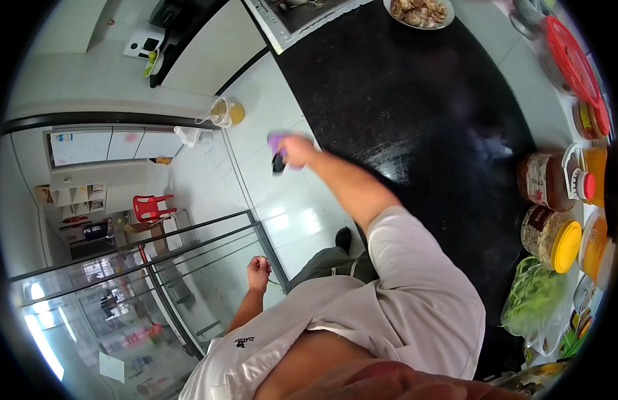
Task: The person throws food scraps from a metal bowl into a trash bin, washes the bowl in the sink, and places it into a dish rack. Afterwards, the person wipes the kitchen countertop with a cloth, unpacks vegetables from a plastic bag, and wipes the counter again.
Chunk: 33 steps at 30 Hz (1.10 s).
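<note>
My right hand reaches forward beside the left edge of the black countertop. Its fingers are closed round a purple object with a black part pointing down; both are smeared by motion. The object is over the pale tiled floor in this view. My left hand is lower, in front of the body near the railing, with its fingers curled together. A small pale spot shows at its fingertips, and I cannot tell what it is.
A plate of sliced brown food stands at the counter's far end. Along the right are a red basket, a jug, a yellow-lidded jar and bagged greens. A bucket stands on the floor; a metal railing is left.
</note>
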Each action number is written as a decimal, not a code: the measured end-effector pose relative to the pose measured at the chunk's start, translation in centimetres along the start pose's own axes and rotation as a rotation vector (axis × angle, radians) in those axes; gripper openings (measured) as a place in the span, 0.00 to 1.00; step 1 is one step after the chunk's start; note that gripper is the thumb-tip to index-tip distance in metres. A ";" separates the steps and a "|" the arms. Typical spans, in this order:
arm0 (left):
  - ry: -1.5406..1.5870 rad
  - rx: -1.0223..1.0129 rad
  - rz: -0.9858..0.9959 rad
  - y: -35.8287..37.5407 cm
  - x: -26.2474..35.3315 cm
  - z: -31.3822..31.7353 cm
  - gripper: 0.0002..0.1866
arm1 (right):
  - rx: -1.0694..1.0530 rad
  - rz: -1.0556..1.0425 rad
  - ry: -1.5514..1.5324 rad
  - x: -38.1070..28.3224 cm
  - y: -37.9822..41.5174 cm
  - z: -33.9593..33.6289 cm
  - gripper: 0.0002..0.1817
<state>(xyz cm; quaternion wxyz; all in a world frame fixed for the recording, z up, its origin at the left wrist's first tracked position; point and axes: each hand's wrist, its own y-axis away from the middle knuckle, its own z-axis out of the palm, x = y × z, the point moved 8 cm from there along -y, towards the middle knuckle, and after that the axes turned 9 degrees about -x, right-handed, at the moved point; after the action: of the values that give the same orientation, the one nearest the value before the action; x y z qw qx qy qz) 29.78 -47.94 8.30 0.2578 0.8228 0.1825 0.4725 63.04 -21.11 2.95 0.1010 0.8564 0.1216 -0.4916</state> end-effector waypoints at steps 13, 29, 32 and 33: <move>0.061 0.019 -0.147 -1.6 -15.1 -9.4 0.11 | 0.843 0.003 -0.701 -3.8 29.3 -14.7 0.24; 0.093 -0.133 0.010 -15.6 -19.4 -19.4 0.12 | 0.483 0.536 -0.657 -8.6 21.8 13.8 0.18; -0.008 -0.329 -0.044 -16.7 -19.1 -18.8 0.11 | 0.839 0.359 -0.542 -9.1 29.8 15.4 0.18; 0.075 -0.399 -0.039 -18.1 -20.1 -18.9 0.11 | 0.939 0.439 -0.589 -10.7 33.8 14.4 0.18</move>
<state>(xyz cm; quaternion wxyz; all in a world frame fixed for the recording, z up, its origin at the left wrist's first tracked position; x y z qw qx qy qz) 2.51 -39.62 -8.33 0.4177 0.7337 0.1105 0.5244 56.48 -58.62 6.93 -0.1596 0.6420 -0.3217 -0.6773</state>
